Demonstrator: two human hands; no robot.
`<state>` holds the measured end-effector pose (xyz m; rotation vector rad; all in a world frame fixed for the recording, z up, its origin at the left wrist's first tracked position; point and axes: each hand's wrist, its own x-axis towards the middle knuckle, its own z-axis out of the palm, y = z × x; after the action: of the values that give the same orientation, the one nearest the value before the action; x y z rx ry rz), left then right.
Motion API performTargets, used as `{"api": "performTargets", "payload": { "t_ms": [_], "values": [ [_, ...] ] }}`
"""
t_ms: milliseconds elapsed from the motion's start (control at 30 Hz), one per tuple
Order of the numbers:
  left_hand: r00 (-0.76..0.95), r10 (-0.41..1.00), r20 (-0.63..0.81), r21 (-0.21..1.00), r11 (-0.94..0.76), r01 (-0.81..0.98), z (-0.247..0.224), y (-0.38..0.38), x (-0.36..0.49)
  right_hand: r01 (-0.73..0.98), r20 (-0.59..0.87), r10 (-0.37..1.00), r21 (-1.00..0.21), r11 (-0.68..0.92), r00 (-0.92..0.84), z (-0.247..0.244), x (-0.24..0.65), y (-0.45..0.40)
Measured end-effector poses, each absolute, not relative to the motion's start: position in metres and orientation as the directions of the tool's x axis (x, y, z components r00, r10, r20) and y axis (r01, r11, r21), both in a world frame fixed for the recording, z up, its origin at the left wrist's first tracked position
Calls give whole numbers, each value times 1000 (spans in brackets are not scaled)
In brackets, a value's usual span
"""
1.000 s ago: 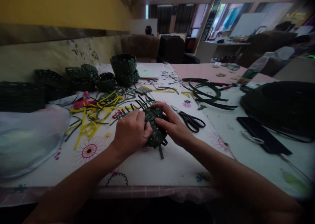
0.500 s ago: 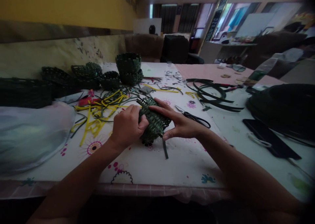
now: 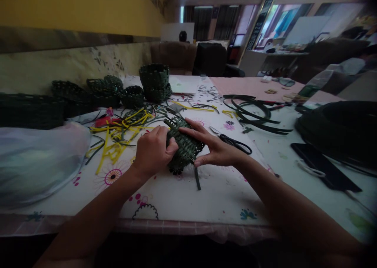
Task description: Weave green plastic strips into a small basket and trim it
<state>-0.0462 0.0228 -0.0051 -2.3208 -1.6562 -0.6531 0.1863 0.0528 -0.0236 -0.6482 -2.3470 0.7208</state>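
Observation:
A small dark green woven basket (image 3: 187, 144) lies tilted on the flowered tablecloth between my hands. At its left rim, my left hand (image 3: 155, 147) is closed, thumb and curled fingers pinching the edge; the fingertips are partly hidden. My right hand (image 3: 216, 145) grips the basket from the right, fingers stretched over its top and thumb low on its side. A loose green strip (image 3: 197, 177) hangs from the basket below the right thumb. Just behind my right hand lie black-handled scissors (image 3: 235, 142).
Yellow and green strip scraps (image 3: 118, 138) are scattered to the left, beside a filled plastic bag (image 3: 41, 162). Finished-looking woven baskets (image 3: 154, 79) stand behind them. Coiled green strips (image 3: 253, 113), a phone (image 3: 324, 166) and a large dark roll (image 3: 338, 134) occupy the right.
Both hands keep their hold on the basket with almost no movement. The whole view has shifted very slightly.

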Motion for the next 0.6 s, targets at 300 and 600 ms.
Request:
{"api": "performTargets", "payload": {
  "t_ms": [300,600],
  "values": [
    [267,828,493,139,-378,915,-9,29,-52,229,485,506,-520,823,-714,-33,185,62],
    [260,829,495,121,-362,924,-8,25,-51,232,478,539,-561,795,-693,-32,182,56]
  ]
}}
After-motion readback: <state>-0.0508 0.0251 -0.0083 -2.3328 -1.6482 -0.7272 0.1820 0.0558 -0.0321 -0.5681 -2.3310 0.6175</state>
